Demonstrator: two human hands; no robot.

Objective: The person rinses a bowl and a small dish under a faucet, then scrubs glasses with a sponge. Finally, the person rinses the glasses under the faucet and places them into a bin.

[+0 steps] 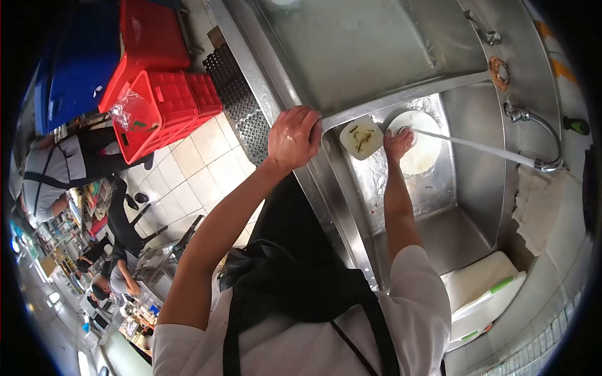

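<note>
My left hand (295, 136) is wet and closed over the metal front rim (329, 182) of the sink, its fingertips hidden. Down in the right-hand basin, my right hand (398, 143) grips the left edge of a round white plate (419, 147), with fingers on its upper face. A stream of water (467, 145) runs from the tap spout (547, 166) onto the plate close to my fingers. Just left of that hand sits a squarish white dish (362, 139) with green food scraps on it.
A larger basin (351, 50) of cloudy water adjoins this one. A pale cloth (540, 207) hangs beyond the tap, near white boards or containers (483, 291). Red crates (166, 109) and a blue bin (81, 62) stand left. Other people (56, 166) work behind on the left.
</note>
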